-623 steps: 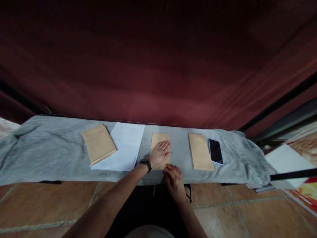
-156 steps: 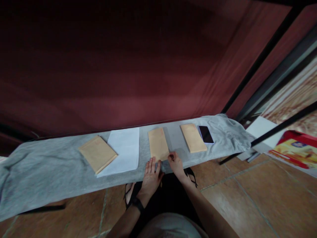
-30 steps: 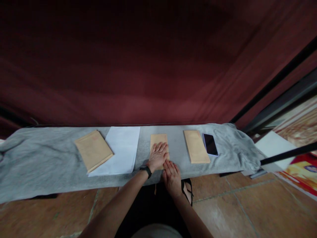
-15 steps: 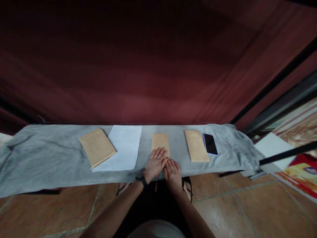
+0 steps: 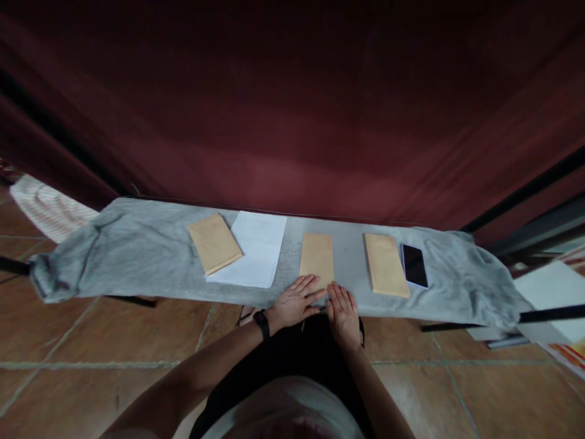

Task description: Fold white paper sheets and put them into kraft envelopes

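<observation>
— Terracotta floor tiles [image 5: 91,341] come nearest. How do the arms lie over them?

— Both forearms run up from 6 o'clock and draw together at the near edge of the worktop [image 5: 137,286]. The left forearm slants in from 7 o'clock, with a black wristband [image 5: 262,322] at the wrist. The right one comes up almost straight.

— And the hands?

— The left hand [image 5: 297,299] lies palm down, flat and released, with its fingers spread and pointing toward 2 o'clock. The right hand [image 5: 343,311] is just beside it, also flat and slack, with its fingers toward 12. Neither grasps anything.

— Where is the middle envelope [image 5: 316,259]?

— At 12 o'clock from the hands, flat on the grey cloth [image 5: 150,256] that covers the worktop, long side running away from the person. The left fingertips [image 5: 320,291] reach its near edge, and the right fingertips [image 5: 336,288] sit at its near right corner. Whether they press on the paper or only on the cloth, I cannot tell.

— What else is on the cloth?

— At 2 o'clock from the right hand lies a second tan envelope [image 5: 386,273], with a dark phone [image 5: 414,266] touching its right side. At 10 o'clock from the left hand there is a white sheet [image 5: 258,250], and a third envelope [image 5: 214,242] overlaps its left edge at a slant.

— And farthest off?

— A dark red curtain [image 5: 292,122] hangs behind the worktop.
</observation>
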{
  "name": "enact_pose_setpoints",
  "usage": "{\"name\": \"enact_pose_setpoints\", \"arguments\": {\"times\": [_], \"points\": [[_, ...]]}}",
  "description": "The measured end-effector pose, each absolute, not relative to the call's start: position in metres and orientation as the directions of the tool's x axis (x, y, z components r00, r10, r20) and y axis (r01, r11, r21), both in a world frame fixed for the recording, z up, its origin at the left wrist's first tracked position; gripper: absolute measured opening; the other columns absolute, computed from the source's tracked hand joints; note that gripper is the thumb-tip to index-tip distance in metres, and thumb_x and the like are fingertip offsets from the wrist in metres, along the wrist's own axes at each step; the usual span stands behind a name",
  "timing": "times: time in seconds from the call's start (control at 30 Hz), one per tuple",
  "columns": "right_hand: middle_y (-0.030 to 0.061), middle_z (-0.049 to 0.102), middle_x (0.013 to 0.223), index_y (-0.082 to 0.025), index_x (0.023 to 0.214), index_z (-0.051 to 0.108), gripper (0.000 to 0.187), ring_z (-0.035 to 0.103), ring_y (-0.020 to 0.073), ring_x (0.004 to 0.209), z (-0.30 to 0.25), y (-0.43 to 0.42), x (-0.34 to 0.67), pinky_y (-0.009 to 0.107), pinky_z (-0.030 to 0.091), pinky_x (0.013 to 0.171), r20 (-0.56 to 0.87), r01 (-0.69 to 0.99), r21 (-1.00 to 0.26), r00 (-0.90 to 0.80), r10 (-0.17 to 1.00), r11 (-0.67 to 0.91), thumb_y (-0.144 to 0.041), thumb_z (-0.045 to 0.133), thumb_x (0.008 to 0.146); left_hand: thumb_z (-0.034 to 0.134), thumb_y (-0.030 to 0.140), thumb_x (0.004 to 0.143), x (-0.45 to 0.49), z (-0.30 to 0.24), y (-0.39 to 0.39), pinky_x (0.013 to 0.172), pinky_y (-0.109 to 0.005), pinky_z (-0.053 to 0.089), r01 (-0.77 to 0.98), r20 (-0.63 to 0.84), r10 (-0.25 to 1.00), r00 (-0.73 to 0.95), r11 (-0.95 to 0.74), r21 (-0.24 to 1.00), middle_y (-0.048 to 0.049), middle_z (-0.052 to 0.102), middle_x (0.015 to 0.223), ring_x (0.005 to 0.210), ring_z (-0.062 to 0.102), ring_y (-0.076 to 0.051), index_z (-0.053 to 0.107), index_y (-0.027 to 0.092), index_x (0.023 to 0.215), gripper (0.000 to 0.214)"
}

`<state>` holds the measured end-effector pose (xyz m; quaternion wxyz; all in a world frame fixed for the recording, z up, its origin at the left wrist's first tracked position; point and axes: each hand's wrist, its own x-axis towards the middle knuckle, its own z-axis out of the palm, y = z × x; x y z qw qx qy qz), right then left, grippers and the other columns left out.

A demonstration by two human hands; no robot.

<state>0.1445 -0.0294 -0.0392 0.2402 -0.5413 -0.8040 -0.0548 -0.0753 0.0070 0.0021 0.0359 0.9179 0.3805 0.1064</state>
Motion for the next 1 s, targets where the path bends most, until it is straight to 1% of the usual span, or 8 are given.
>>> {"name": "enact_pose_setpoints", "arguments": {"times": [0.1,0.2,0.3,0.43,0.57,0.77,0.87,1.0], "points": [[0.014,0.052,0.15,-0.014,0.152,0.043,0.049,0.044,0.0263,0.141,-0.037,-0.033,0.145,0.049,0.03,0.118,0.447,0.898,-0.174,-0.294,0.845,0.404,-0.02,0.034,0.104,0.05,0.054,0.099,-0.076,0.005,0.006,0.124,-0.042,0.019,0.692,0.156,0.712,0.685,-0.702,0.167,-0.0061,0.026,0.166,0.153,0.023,-0.023,0.036,0.033,0.154,0.06],[0.0161,0.054,0.148,-0.012,0.148,0.048,0.047,0.044,0.0268,0.142,-0.034,-0.037,0.135,0.051,0.029,0.119,0.462,0.91,-0.19,-0.25,0.851,0.37,-0.02,0.033,0.104,0.051,0.053,0.099,-0.076,0.006,0.005,0.124,-0.042,0.02,0.692,0.156,0.713,0.683,-0.701,0.172,-0.0063,0.026,0.166,0.153,0.022,-0.023,0.037,0.032,0.153,0.06],[0.017,0.053,0.149,-0.011,0.147,0.049,0.047,0.043,0.0268,0.143,-0.033,-0.041,0.126,0.052,0.029,0.119,0.459,0.903,-0.186,-0.27,0.847,0.388,-0.02,0.033,0.104,0.053,0.052,0.099,-0.075,0.006,0.005,0.125,-0.041,0.019,0.687,0.162,0.708,0.688,-0.707,0.169,-0.0077,0.026,0.166,0.153,0.023,-0.023,0.036,0.031,0.154,0.062],[0.0164,0.05,0.152,-0.012,0.15,0.044,0.049,0.041,0.0266,0.144,-0.035,-0.045,0.128,0.052,0.029,0.119,0.433,0.895,-0.163,-0.314,0.845,0.416,-0.019,0.034,0.104,0.052,0.052,0.099,-0.075,0.006,0.003,0.125,-0.044,0.018,0.686,0.155,0.702,0.695,-0.712,0.148,-0.0083,0.024,0.167,0.154,0.021,-0.024,0.034,0.031,0.155,0.063],[0.015,0.049,0.153,-0.012,0.152,0.041,0.05,0.042,0.027,0.143,-0.037,-0.045,0.14,0.052,0.027,0.12,0.415,0.898,-0.135,-0.333,0.847,0.419,-0.019,0.034,0.104,0.053,0.05,0.099,-0.076,0.006,0.002,0.125,-0.045,0.016,0.688,0.145,0.701,0.698,-0.713,0.135,-0.0079,0.025,0.166,0.154,0.021,-0.024,0.035,0.031,0.154,0.061],[0.0139,0.052,0.15,-0.015,0.151,0.044,0.049,0.047,0.0268,0.139,-0.038,-0.044,0.147,0.052,0.026,0.12,0.421,0.905,-0.146,-0.308,0.853,0.399,-0.02,0.033,0.103,0.053,0.049,0.099,-0.081,0.003,0.0,0.125,-0.045,0.015,0.686,0.116,0.696,0.708,-0.718,0.123,-0.0094,0.025,0.166,0.154,0.019,-0.023,0.036,0.027,0.153,0.06],[0.0131,0.055,0.148,-0.015,0.149,0.047,0.048,0.049,0.0262,0.137,-0.039,-0.043,0.148,0.051,0.026,0.12,0.426,0.911,-0.158,-0.286,0.858,0.382,-0.021,0.033,0.103,0.053,0.048,0.099,-0.085,0.0,-0.001,0.126,-0.044,0.015,0.687,0.127,0.697,0.706,-0.718,0.115,-0.0103,0.027,0.165,0.154,0.019,-0.023,0.038,0.024,0.152,0.06],[0.0118,0.056,0.147,-0.017,0.149,0.047,0.047,0.05,0.025,0.137,-0.038,-0.043,0.15,0.05,0.028,0.119,0.434,0.916,-0.174,-0.259,0.863,0.363,-0.023,0.034,0.104,0.053,0.046,0.1,-0.091,-0.005,-0.004,0.126,-0.044,0.017,0.697,0.155,0.704,0.693,-0.709,0.106,-0.0105,0.029,0.164,0.153,0.021,-0.022,0.037,0.023,0.152,0.059]]}}
